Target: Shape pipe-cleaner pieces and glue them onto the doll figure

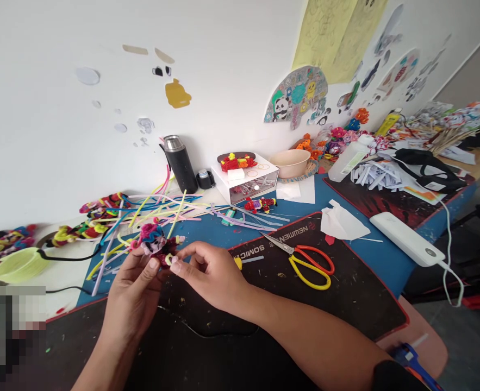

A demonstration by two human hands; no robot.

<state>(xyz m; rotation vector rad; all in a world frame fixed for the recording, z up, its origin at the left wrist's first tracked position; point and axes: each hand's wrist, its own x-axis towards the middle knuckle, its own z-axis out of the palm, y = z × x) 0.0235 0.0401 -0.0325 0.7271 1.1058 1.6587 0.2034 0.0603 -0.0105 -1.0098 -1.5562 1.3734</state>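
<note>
A small pipe-cleaner doll (155,242) with pink hair, a blue band and a dark red body is held up over the black desk mat. My left hand (136,279) grips it from below and the left, thumb across its front. The thumb and forefinger of my right hand (207,271) pinch a pale yellow limb at the doll's lower right. My fingers hide part of the body. To the right of my right hand, red-and-yellow-handled scissors (305,260) lie on the mat, blades apart. A small yellow piece (238,263) lies close by my right wrist.
Loose pipe cleaners (174,209) spread behind my hands. At the wall stand a black thermos (179,165), a white box (227,187) and a beige bowl (291,163). A white power bank (406,239) with a cable lies right. A yellow-green basket (22,266) sits left.
</note>
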